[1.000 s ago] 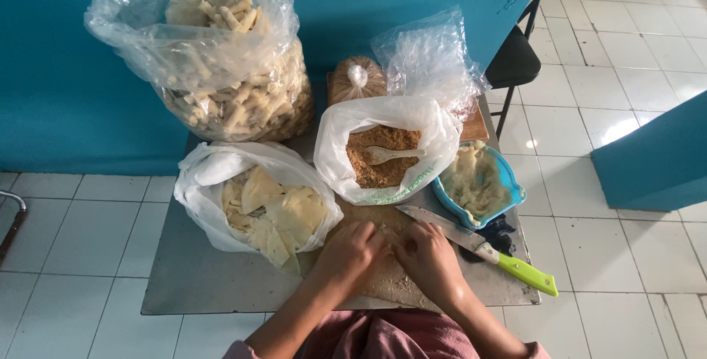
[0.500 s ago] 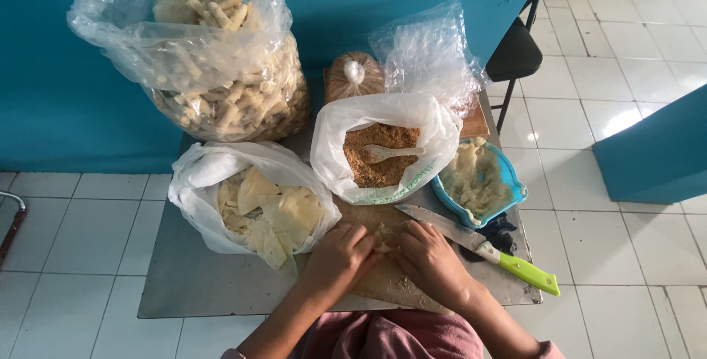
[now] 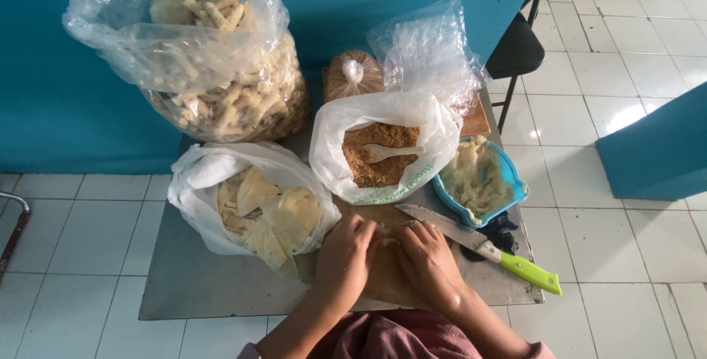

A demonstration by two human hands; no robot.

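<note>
Five plastic bags, one bowl, one knife on the grey metal table (image 3: 199, 285). Left hand (image 3: 345, 250) and right hand (image 3: 428, 257), fingers curled, press a small pale piece of dough (image 3: 386, 242) on the brown wooden board (image 3: 387, 285); the grasp itself cannot be told. Contents:
- large clear bag (image 3: 213, 72): pale rolled sticks
- white bag (image 3: 250, 201): flat pale wrappers
- white middle bag (image 3: 379, 145): brown crumbs, one white plastic spoon (image 3: 390, 153)
- blue plastic bowl (image 3: 482, 178): pale paste
- green-handled knife (image 3: 490, 250): beside the right hand

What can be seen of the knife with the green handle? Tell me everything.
The knife lies flat on the grey table, just to the right of the right hand, not held. Its blade looks like bare metal, long and tapering, with the tip pointing up-left toward the wooden board. The handle is bright lime green and looks like plastic, pointing down-right near the table's edge. The blade passes just below the blue bowl, and a dark cloth lies beside its middle.
</note>
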